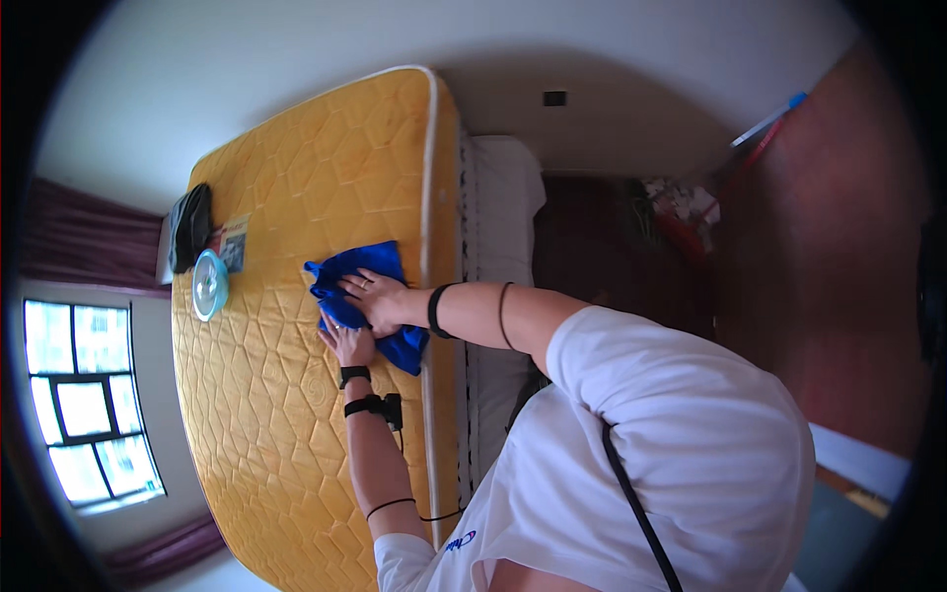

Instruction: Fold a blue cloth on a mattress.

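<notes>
A bright blue cloth (380, 259) lies rumpled on a yellow quilted mattress (296, 414), close to its white-piped edge. My right hand (380, 299) presses flat on the cloth, fingers stretched out toward the window side, a ring on one finger. Just below it, my left hand (350, 343) rests with spread fingers on the cloth's lower left part. Both hands are side by side and nearly touching. Folds of the cloth bunch up beyond the fingertips. Black bands circle both wrists, and a small black device is strapped to my left forearm.
Farther across the mattress stand a light blue plastic basin (209, 285), a printed sheet (233, 243) and a dark bundle of fabric (190, 227). A white-covered bed base (503, 192) juts out underneath. Purple curtains (89, 237) flank a window (89, 405). Clutter (686, 207) lies on the reddish floor.
</notes>
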The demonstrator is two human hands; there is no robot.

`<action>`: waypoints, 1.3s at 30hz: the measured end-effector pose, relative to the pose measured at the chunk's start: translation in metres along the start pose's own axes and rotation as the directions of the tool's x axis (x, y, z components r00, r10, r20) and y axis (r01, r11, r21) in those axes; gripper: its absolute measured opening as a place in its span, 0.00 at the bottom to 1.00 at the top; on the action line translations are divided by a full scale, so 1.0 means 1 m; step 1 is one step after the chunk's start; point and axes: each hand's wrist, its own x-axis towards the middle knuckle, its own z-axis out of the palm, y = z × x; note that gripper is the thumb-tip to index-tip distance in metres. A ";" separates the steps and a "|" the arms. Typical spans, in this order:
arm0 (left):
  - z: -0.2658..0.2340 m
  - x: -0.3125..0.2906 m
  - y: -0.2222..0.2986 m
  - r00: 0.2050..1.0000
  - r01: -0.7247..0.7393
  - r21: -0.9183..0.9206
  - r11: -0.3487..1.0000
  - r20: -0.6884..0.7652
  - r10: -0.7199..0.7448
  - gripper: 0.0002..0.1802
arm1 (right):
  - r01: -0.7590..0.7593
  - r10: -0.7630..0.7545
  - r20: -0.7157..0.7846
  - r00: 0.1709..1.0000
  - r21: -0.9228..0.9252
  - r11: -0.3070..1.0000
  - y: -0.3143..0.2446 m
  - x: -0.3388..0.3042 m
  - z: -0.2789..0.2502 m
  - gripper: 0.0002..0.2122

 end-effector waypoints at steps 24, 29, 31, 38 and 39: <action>-0.026 -0.047 0.122 0.995 0.097 -0.157 0.983 0.035 -0.092 0.41 | 0.065 -0.057 -0.095 0.994 0.076 0.995 0.039 -0.087 -0.006 0.36; -0.015 0.037 0.134 0.996 0.081 -0.153 0.985 0.058 -0.072 0.41 | 0.075 -0.076 0.016 0.997 0.068 0.995 0.111 -0.046 -0.041 0.37; -0.014 0.075 0.138 0.997 0.044 -0.119 0.992 0.068 -0.036 0.40 | 0.068 -0.064 -0.055 0.996 0.066 0.995 0.142 -0.029 -0.048 0.38; -0.013 0.194 0.145 0.997 0.048 -0.177 0.983 0.065 -0.037 0.39 | 0.049 -0.035 -0.152 0.988 0.086 0.995 0.230 0.022 -0.083 0.39; -0.013 0.209 0.146 0.995 0.074 -0.204 0.976 0.084 -0.058 0.39 | 0.055 -0.035 -0.192 0.981 0.097 0.994 0.242 0.029 -0.087 0.37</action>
